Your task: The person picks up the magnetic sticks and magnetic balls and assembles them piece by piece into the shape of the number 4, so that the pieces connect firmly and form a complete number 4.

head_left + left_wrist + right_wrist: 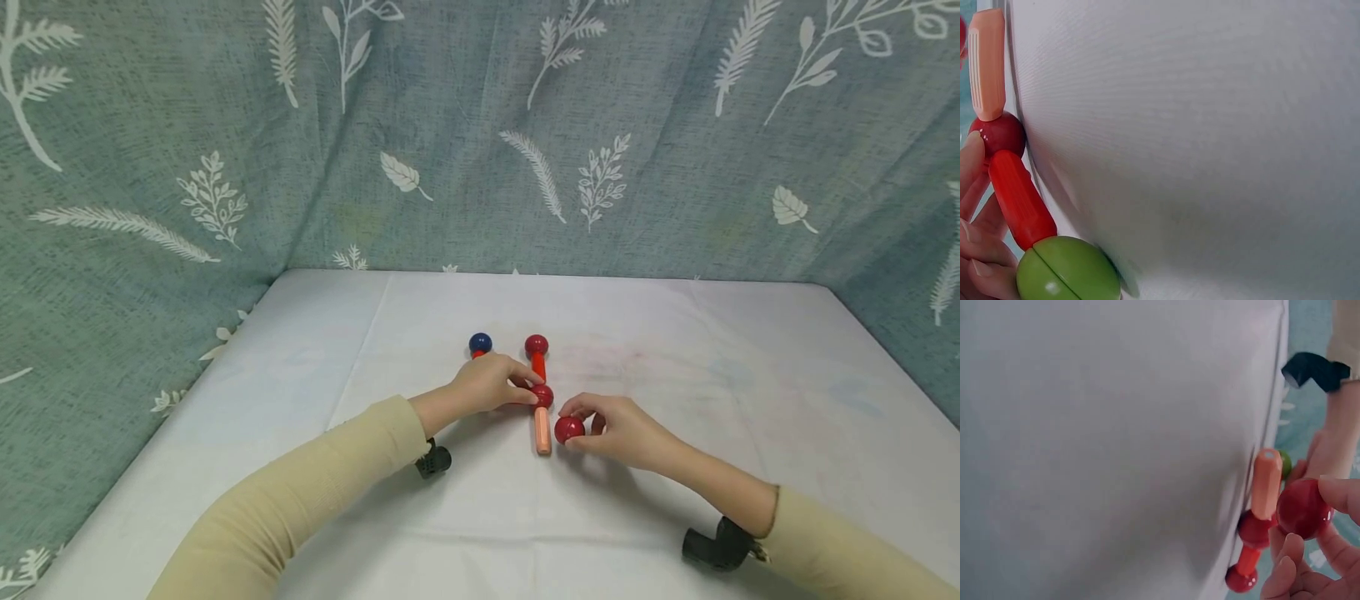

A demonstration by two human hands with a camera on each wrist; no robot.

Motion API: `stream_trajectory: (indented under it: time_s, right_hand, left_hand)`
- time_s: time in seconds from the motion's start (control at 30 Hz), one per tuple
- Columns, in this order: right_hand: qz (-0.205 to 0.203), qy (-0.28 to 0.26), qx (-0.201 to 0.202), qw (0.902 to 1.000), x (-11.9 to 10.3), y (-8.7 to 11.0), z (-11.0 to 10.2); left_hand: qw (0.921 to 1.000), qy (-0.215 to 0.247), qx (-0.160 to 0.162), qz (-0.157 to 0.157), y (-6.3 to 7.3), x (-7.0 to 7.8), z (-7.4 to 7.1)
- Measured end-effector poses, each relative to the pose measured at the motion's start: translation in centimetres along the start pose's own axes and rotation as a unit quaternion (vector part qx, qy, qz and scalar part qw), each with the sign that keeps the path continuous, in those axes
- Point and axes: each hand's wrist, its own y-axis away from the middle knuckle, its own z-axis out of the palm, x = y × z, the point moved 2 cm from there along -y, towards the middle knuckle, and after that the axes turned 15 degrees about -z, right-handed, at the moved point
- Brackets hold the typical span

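My left hand (487, 385) pinches a red ball (543, 395) between thumb and fingers. A peach-coloured ridged rod (543, 433) juts from that ball toward the near side, and a red rod (1021, 197) links it to a green ball (1067, 270), seen in the left wrist view. On the far side, another red rod (538, 367) runs from the held ball to a red ball (536, 344). My right hand (626, 429) grips a separate red ball (570, 430) at its fingertips, just right of the peach rod's free end and apart from it.
A blue ball (480, 342) on a red rod lies beyond my left hand, which partly covers it. White cloth (720, 358) covers the table, and a green leaf-patterned curtain (465, 167) hangs behind. Dark wrist cameras (718, 546) hang under both forearms.
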Motion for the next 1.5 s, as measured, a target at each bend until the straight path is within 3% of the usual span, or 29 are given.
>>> stream_trajectory:
  time_s: [0.4, 0.7, 1.13, 1.5]
  right_hand:
    - [0.025, -0.036, -0.048, 0.9979, -0.6, 0.5, 1.4]
    - [0.019, -0.044, -0.069, 0.9965, -0.8, 0.4, 2.2]
    - [0.032, -0.045, -0.075, 0.9956, -0.7, 0.4, 2.2]
    - [0.035, -0.053, -0.075, 0.9952, -1.0, 0.2, 2.5]
  left_hand:
    - [0.9996, 0.023, -0.001, -0.019, -0.4, 0.1, 0.0]
    - [0.9995, 0.026, 0.008, -0.017, -0.4, 0.1, 0.1]
    - [0.9999, 0.001, 0.01, 0.005, -0.3, 0.6, 0.3]
    - [0.9999, 0.003, 0.013, 0.001, -0.5, 0.8, 0.8]
